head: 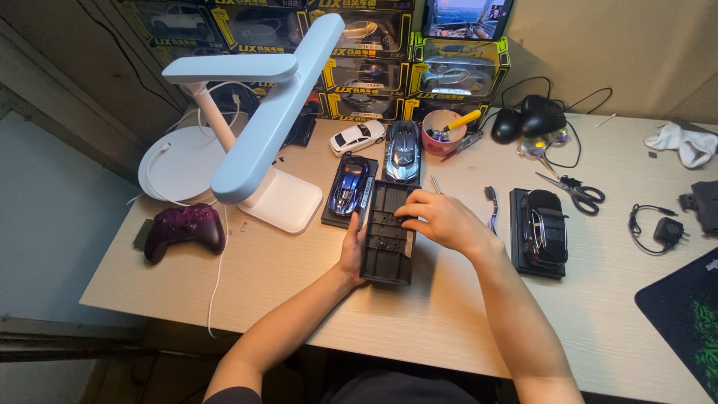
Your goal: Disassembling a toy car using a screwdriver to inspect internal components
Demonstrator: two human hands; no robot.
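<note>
Head view looks down on a pale wooden bench [449, 314]. Far left lies a dark purple game controller [185, 229], beside a round white pad [173, 166] and a white desk lamp [262, 127] whose long head reaches over the work. Next comes a blue model car [349, 187] still seated on its black base, with a white model car [357, 137] and a grey model car [402, 150] loose behind it. At centre the left hand [351, 251] grips the left edge of a black plastic display base [387, 232], held just above the bench, while the right hand [437, 218] rests curled on its top face, fingertips pressing near a hole; whether it pinches a screw I cannot tell. As a judgement, this base is already free of its car, and the blue car and the black model car [544, 228] to the right remain mounted. Along the back wall stand stacked window boxes [374, 52], black with yellow-green edging and label strips, each showing a car. Rightward sit a pink cup [443, 131], scissors [576, 191] and a white cloth [684, 144].
</note>
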